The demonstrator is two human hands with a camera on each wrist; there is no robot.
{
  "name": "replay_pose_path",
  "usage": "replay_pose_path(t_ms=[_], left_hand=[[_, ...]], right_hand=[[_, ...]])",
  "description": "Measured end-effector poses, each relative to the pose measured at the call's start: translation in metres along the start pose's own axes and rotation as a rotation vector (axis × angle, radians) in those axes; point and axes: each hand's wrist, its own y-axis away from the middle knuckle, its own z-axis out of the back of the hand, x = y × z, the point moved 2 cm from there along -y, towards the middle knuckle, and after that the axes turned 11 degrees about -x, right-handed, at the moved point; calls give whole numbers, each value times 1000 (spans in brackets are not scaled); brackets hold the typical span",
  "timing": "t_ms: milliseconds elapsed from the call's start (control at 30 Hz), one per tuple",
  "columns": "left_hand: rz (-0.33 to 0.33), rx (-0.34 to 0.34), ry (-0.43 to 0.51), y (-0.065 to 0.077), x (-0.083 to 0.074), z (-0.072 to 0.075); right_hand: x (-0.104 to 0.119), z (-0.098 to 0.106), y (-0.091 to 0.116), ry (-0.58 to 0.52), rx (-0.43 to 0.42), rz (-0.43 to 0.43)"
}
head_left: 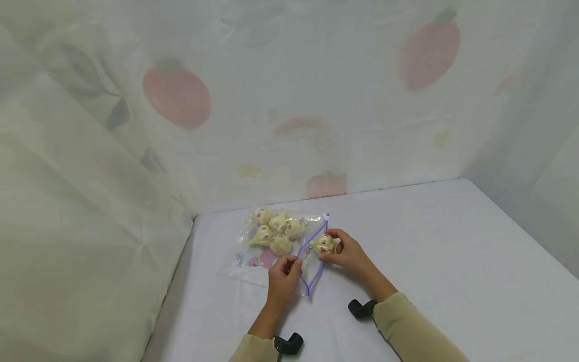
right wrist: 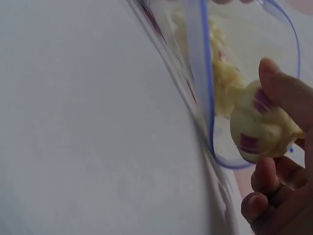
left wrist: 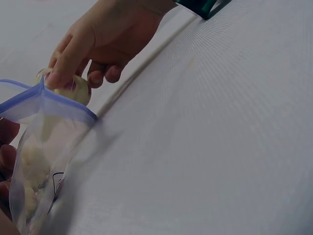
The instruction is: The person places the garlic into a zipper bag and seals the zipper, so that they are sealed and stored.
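A clear zip bag with a purple zip strip lies on the table, its mouth parted and facing right. Several pale garlic bulbs are inside, towards its far part. My left hand pinches the near-left edge of the mouth between thumb and fingers. At the opening, my right hand grips one more garlic bulb, pale with purple patches. The right wrist view has this bulb right at the purple strip, thumb on one side and fingers on the other. Only part of the left hand shows in the left wrist view.
A white cloth covers the table. Behind it hangs a pale curtain printed with fruit, and another curtain runs along the left side. Black wrist devices sit at both sleeves.
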Motion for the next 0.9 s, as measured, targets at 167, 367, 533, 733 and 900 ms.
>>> replay_pose_path(t_ms=[167, 367, 533, 733, 900], left_hand=[[-12, -6, 2, 0, 0, 0], [-16, -17, 0, 1, 1, -1], [-6, -18, 9, 1, 1, -2], [-6, -18, 17, 0, -1, -2], [-11, -18, 13, 1, 0, -1]], right_hand=[[2, -18, -1, 72, -10, 56], [10, -31, -1, 102, -38, 110], [16, -34, 1, 108, -54, 115], [16, -37, -1, 125, -55, 123], [16, -42, -3, 143, -95, 125]])
